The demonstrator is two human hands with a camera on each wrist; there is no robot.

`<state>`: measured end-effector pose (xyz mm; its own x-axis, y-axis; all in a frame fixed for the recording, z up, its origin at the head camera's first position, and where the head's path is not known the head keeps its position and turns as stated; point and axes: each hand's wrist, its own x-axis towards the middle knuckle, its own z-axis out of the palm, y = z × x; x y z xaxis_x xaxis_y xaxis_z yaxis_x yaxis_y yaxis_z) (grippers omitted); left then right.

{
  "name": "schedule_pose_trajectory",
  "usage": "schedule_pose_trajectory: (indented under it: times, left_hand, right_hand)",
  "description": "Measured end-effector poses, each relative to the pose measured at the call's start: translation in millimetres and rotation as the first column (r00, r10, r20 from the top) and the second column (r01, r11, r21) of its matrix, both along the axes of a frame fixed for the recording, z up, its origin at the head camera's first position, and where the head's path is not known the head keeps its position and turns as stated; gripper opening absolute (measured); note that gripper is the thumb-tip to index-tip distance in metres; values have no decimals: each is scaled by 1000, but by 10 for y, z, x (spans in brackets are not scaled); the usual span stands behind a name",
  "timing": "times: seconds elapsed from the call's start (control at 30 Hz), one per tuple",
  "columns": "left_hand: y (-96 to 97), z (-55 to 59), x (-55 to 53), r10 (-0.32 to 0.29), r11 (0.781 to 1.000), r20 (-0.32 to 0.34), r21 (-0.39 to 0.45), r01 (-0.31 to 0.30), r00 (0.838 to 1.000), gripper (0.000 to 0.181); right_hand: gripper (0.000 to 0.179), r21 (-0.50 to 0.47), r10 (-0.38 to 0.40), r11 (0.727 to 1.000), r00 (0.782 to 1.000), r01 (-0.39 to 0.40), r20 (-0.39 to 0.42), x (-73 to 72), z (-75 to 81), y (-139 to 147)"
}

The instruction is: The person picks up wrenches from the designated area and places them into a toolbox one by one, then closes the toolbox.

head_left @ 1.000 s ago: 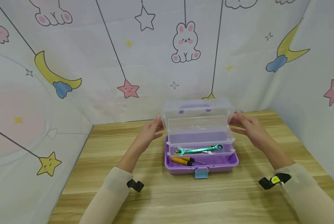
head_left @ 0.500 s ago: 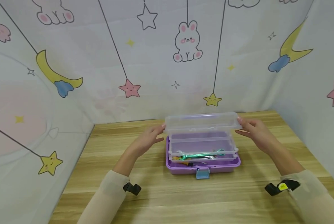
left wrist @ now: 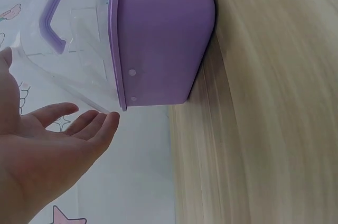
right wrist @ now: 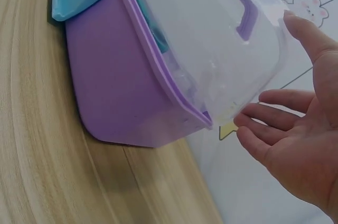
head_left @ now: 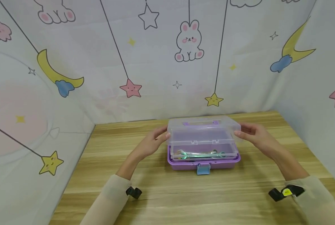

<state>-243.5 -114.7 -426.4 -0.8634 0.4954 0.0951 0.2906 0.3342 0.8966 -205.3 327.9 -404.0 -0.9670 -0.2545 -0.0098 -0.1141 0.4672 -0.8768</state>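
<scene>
A purple toolbox (head_left: 184, 166) stands on the table with its clear lid (head_left: 178, 129) tilted part way down over the front. Through the lid show the clear trays and a green wrench (head_left: 194, 155). My left hand (head_left: 150, 142) is at the lid's left end, its thumb on the front corner and its fingers loosely extended along the side. At the other end my right hand (head_left: 258, 137) touches the lid the same way, thumb at the edge. A light blue latch (head_left: 203, 169) hangs undone at the box's front. The lid carries a purple handle (right wrist: 248, 15).
The wooden table (head_left: 167, 200) runs in front of the box and to both sides. Behind it hangs a white cloth (head_left: 156, 62) printed with stars, moons and a rabbit, and the cloth continues along both sides.
The lid has swung from upright forward and down over the trays, and both hands have moved with it. The trays have sunk back into the box, and the yellow-handled screwdrivers are now hidden.
</scene>
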Motion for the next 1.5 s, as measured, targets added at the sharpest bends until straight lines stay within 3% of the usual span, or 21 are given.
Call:
schedule_pose_trajectory:
  times: [0.23, 0.43, 0.7, 0.93, 1.27, 1.5]
  left_hand:
    - [78, -89, -119, -14, 999, -10, 49, 14, 1000, 63]
    - [128, -183, -179, 32, 998, -24, 59, -31, 999, 73]
    - [157, -252, -171, 78, 996, -34, 36, -77, 996, 88]
    - [164, -307, -143, 89, 996, -32, -10, -90, 996, 96]
    - [178, -315, -131, 86, 993, -76, -77, -92, 993, 98]
    - [124, -192, -137, 81, 994, 35, -79, -78, 996, 89]
  right_hand:
    - [66, -77, 30, 997, 999, -31, -16, -63, -121, -6]
    - [76, -97, 38, 994, 999, -40, -15, -133, -217, -9]
    - [84, -74, 59, 995, 998, -61, -35, -168, -314, -28]
    - [82, -26, 68, 997, 991, -72, -112, -179, -393, -44]
    - [88, 39, 59, 998, 987, -54, -148, -164, -431, -65]
    - [97, 158, 31, 987, 977, 3, -212, -88, -343, -129]
